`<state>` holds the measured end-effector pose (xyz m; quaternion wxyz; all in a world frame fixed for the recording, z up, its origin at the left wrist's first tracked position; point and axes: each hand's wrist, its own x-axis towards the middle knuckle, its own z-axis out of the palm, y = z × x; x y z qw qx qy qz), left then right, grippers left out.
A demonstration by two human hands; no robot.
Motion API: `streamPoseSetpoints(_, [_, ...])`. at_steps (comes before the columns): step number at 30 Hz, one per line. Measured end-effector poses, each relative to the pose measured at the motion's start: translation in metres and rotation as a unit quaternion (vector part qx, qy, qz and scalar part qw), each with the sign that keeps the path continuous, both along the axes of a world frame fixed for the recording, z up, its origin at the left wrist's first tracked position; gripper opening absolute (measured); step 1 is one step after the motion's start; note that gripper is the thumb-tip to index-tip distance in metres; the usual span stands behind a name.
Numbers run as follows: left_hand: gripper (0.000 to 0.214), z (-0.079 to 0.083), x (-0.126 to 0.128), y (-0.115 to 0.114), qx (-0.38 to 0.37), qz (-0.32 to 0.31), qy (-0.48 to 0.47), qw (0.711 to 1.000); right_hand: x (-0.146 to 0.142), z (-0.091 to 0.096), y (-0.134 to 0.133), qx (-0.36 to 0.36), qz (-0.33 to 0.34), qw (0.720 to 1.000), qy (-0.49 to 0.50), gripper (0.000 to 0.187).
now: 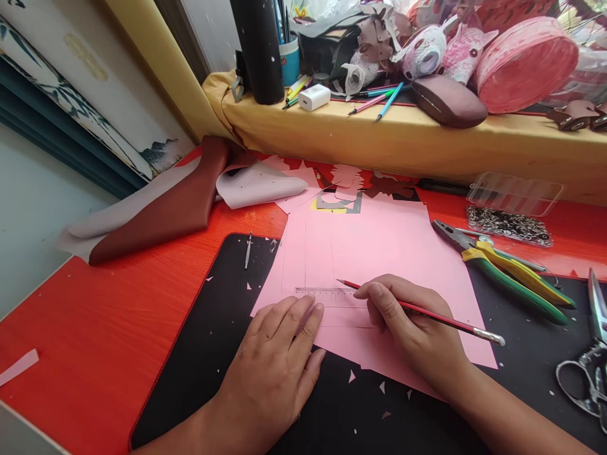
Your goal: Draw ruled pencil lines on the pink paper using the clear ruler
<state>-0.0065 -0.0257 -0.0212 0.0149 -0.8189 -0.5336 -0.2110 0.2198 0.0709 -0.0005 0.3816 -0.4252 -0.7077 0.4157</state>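
Left hand [279, 347] flat, fingers slightly spread; we press the clear ruler [334, 295] onto the pink sheet [379, 246] beneath our fingers, presumably against slipping. Our right hand [422, 335] pinches a pencil [450, 321], tip just past the ruler's far edge (pliers [516, 287] beyond it rightward, likely for clearance).

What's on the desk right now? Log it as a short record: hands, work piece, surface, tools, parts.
Left hand: left hand flat, fingertips on the clear ruler
Right hand: right hand gripping a red pencil; tip contact unclear
Work piece: pink sheet, thin lines drawn
Surface: black mat under part of the sheet
Tools at right: pliers, scissors
Parts: small metal pieces in a clear box
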Motion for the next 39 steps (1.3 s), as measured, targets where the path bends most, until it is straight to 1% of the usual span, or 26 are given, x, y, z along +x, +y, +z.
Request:
streamPoseSetpoints(7, [0.039, 0.0007, 0.0001, 0.0004, -0.004, -0.002, -0.001, 1.0, -0.002, 0.0013, 0.0, -0.006, 0.0, 1.0, -0.003, 0.04])
streamPoseSetpoints(19, [0.039, 0.0015, 0.0004, 0.0006, -0.003, -0.001, 0.002, 1.0, -0.0021, 0.0007, 0.001, 0.008, 0.009, 1.0, -0.003, 0.033])
streamPoseSetpoints(39, [0.04, 0.0009, 0.0005, 0.0005, -0.012, -0.005, -0.008, 1.0, -0.0007, -0.001, 0.0005, 0.001, 0.011, 1.0, -0.005, 0.033])
